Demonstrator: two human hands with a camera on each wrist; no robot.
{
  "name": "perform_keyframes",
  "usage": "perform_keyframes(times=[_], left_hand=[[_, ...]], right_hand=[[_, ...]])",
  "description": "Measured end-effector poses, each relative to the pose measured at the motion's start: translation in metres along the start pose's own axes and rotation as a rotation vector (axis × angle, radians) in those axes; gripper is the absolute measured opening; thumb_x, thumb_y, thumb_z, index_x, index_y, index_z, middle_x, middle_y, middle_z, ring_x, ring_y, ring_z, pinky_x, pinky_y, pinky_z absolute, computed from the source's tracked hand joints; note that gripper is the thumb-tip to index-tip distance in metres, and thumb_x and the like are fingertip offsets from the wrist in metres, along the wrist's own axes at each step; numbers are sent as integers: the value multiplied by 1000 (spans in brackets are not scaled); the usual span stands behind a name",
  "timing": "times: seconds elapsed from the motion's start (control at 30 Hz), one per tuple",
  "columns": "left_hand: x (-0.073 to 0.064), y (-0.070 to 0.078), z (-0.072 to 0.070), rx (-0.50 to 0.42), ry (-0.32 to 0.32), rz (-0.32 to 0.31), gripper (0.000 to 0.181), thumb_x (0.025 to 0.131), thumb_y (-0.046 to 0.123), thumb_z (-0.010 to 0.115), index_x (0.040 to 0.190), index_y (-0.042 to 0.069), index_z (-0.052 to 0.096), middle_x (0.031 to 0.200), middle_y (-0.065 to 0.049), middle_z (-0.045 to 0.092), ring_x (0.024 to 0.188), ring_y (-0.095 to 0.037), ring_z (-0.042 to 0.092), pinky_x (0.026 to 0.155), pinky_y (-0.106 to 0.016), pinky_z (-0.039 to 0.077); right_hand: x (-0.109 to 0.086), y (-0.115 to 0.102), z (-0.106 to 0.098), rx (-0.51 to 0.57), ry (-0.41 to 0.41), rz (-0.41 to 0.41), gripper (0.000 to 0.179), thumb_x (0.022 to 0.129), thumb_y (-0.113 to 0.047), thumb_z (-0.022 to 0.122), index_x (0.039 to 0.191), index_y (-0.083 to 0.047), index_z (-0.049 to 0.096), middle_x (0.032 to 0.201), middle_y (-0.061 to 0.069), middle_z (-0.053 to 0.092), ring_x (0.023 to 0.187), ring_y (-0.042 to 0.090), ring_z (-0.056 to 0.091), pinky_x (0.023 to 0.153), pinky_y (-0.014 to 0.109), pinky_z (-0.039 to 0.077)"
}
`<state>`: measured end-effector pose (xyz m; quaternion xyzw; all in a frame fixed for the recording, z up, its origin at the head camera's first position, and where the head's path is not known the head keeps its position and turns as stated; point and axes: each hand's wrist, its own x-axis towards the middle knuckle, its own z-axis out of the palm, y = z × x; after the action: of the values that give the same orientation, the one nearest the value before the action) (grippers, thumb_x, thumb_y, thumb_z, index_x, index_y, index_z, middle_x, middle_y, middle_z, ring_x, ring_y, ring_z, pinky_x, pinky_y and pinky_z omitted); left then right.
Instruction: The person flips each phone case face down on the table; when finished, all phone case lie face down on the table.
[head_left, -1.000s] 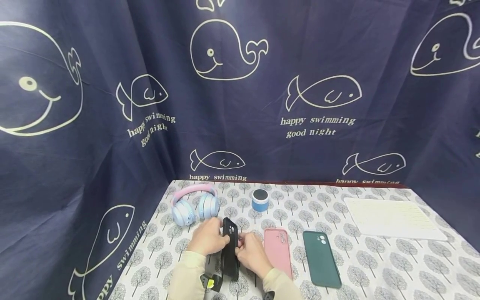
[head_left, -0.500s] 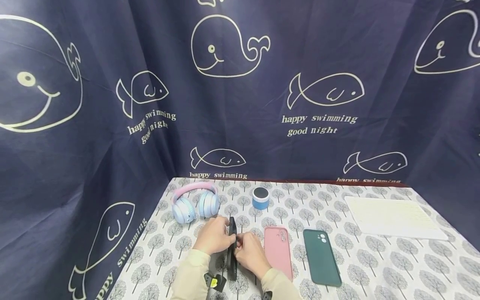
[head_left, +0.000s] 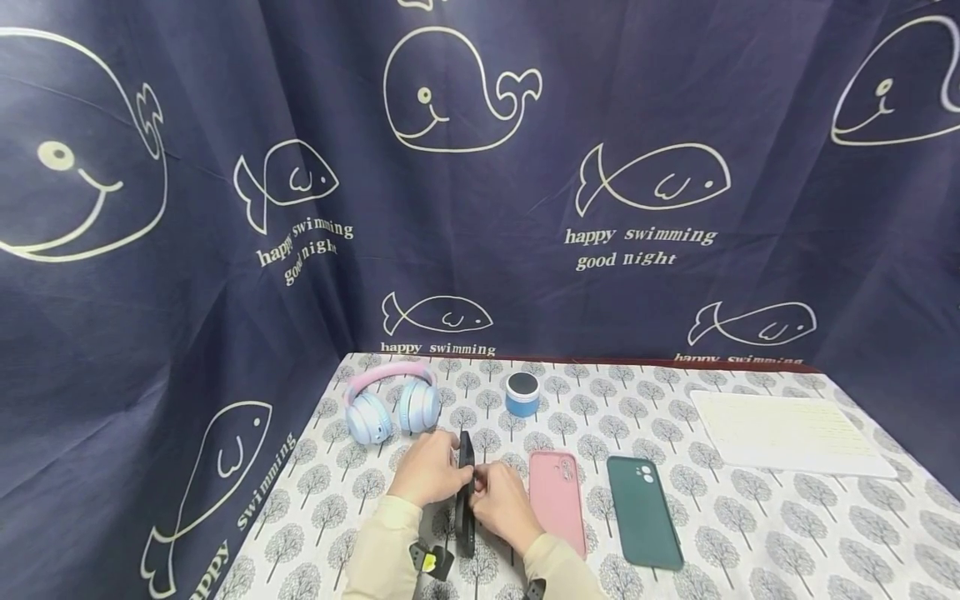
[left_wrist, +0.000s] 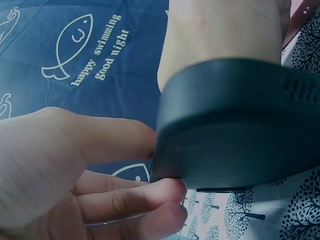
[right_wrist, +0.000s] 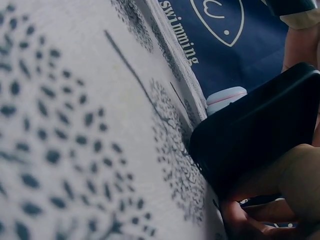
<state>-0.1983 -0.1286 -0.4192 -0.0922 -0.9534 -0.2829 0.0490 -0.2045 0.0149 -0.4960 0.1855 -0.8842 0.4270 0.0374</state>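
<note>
A black phone case [head_left: 465, 510] stands on its long edge between both hands, seen nearly edge-on in the head view. My left hand [head_left: 431, 469] pinches it from the left near its far end. On the other side, my right hand [head_left: 504, 502] grips it with bent fingers. Up close in the left wrist view, the case [left_wrist: 235, 135] shows a rounded end and a patch of small holes, with thumb and fingertips at its edge. In the right wrist view its dark broad face [right_wrist: 250, 132] lies against the fingers; I cannot tell whether a phone is inside.
Right of the hands lie a pink phone case [head_left: 555, 500] and a dark green phone case [head_left: 643, 512]. Pink-and-blue headphones [head_left: 367, 417] and a small blue round speaker-like cylinder [head_left: 522, 402] stand behind. A white keyboard-like slab [head_left: 795, 433] lies far right on the tree-print tablecloth [head_left: 750, 533].
The black phone case has turned from showing its back with camera openings to nearly edge-on. My left hand has shifted slightly right with it; over the last half second little moves.
</note>
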Motion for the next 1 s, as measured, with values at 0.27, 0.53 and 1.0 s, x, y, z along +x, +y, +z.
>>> perform_keyframes(times=[0.27, 0.53, 1.0], left_hand=[[2, -6, 4, -73, -37, 11, 26, 87, 14, 72, 106, -4, 69, 67, 2, 61, 57, -12, 54, 58, -33, 47], [6, -17, 11, -221, -135, 65, 32, 83, -8, 56, 113, -10, 65, 71, -5, 66, 60, -11, 55, 61, -32, 48], [11, -31, 25, -184, -109, 4, 21, 98, 14, 55, 93, -2, 68, 80, -8, 61, 74, -23, 58, 72, -44, 49]], right_hand=[[4, -10, -15, 139, 6, 51, 19, 91, -5, 58, 102, 4, 71, 64, -1, 58, 46, 5, 48, 45, 25, 44], [6, -22, -20, 167, 58, 83, 30, 95, -28, 65, 96, 1, 74, 66, 0, 66, 47, 6, 52, 48, 24, 44], [8, -22, -32, 298, 134, 121, 20, 89, -9, 69, 98, 8, 73, 75, 10, 71, 62, 15, 66, 59, 27, 54]])
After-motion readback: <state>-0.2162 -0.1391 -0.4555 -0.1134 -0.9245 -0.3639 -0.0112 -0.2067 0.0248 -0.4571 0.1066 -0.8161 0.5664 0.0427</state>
